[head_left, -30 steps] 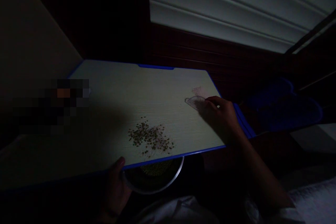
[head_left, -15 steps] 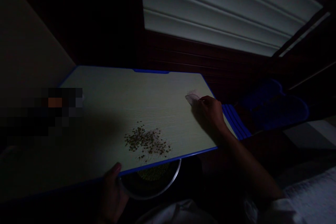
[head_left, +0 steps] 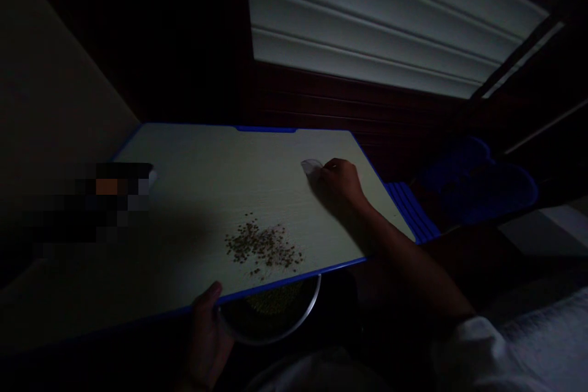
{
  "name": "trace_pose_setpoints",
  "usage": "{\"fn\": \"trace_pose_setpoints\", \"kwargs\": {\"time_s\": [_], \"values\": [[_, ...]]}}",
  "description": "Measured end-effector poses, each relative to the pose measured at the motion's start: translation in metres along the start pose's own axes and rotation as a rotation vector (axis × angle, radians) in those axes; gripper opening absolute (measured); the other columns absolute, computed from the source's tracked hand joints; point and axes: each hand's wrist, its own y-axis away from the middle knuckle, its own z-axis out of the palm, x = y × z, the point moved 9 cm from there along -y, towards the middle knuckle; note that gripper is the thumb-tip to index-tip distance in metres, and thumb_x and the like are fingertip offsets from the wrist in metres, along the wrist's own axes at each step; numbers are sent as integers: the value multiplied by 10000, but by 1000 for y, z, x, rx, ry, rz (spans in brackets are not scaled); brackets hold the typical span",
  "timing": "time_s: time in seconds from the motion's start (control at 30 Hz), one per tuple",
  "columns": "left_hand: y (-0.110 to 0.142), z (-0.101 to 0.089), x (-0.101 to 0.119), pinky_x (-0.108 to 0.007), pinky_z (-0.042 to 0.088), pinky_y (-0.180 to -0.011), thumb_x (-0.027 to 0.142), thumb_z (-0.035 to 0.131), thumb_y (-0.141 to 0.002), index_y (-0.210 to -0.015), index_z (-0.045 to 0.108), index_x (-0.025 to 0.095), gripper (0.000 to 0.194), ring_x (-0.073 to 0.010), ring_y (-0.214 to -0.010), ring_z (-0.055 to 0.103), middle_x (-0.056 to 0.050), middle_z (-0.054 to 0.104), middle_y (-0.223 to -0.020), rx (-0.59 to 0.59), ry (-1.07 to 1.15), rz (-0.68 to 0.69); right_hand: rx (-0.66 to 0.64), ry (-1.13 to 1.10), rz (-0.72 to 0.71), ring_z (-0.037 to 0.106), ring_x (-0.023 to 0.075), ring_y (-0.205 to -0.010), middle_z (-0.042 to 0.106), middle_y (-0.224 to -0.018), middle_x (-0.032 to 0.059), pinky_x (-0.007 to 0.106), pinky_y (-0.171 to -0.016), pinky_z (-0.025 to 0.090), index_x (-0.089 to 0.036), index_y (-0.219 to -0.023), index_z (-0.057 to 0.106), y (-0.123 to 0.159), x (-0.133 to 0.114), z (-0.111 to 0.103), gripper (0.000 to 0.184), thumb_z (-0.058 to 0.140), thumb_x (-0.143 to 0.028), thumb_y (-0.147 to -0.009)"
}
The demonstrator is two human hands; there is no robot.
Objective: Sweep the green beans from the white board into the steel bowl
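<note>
In my right hand [head_left: 340, 179], closed in a pinch, is a thin pale translucent sheet [head_left: 312, 166], paper or plastic, low over the right half of a pale folding table [head_left: 220, 165] with blue edging. My left hand [head_left: 209, 334] grips the table's near edge, thumb on top and the other fingers mostly hidden, close beside a bowl. Small dark seeds or beans [head_left: 261, 247] lie scattered near that edge. Partly under the table, the metal-rimmed bowl [head_left: 318, 294] holds many greenish grains [head_left: 271, 300].
At the table's far left sits a dark object [head_left: 133, 171], partly blurred out. Blue slats [head_left: 408, 211] and a blue rounded piece [head_left: 487, 184] stand off the right end. Behind rise dark wood and pale slatted panels [head_left: 367, 24]. The room is dim.
My right hand has moved left across the tabletop with the pale sheet. My left hand stays at the near edge. The view has shifted slightly.
</note>
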Motion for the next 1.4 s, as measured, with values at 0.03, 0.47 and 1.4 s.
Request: {"fn": "trace_pose_setpoints", "kwargs": {"time_s": [0.03, 0.47, 1.4], "values": [[1, 1, -2, -444, 519, -1089, 304, 699, -740, -871, 747, 249, 150, -309, -1337, 580, -52, 801, -853, 2, 10, -27, 29, 11, 21, 767, 256, -811, 816, -858, 124, 321, -743, 552, -159, -840, 776, -4, 10, -9, 137, 668, -241, -822], [-1, -8, -14, -473, 537, -1062, 332, 683, -843, -1025, 774, 198, 243, -314, -1163, 699, -69, 815, -972, 59, 167, -120, -110, -103, -43, 740, 206, -727, 810, -826, 107, 313, -690, 550, -151, -953, 783, 11, 66, -105, 359, 643, -465, -850], [-4, -5, -15, -465, 496, -1103, 341, 755, -751, -864, 764, 183, 194, -324, -1211, 669, -70, 812, -967, -12, 220, -89, -203, -510, -21, 693, 171, -728, 779, -885, 50, 291, -649, 526, -251, -1025, 551, 83, 1, -13, 169, 525, -411, -978]]}}
